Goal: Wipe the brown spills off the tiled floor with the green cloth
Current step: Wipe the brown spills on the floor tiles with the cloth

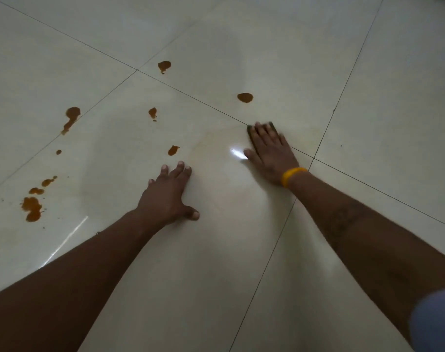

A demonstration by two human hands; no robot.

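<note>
Green cloth (260, 126): dark, mostly hidden beneath the right hand; only its far edge shows past the fingertips, on a grout line.
Right hand (269, 151): fingers (262, 132) straight and spread, pressing flat on the cloth; somewhat blurred, so the cloth's full outline is uncertain.
Left hand (166, 196): fingers splayed, palm down, bearing on bare floor (394, 110), holding nothing.
Yellow wristband (292, 175): round the right wrist.
Nearest spills: round brown spot (245, 97) just beyond the cloth; small drop (173, 150) near the left fingertips.
Other spills: teardrop (152, 113), far blot (164, 66), long streak (71, 118), large patch (32, 208) well left.
</note>
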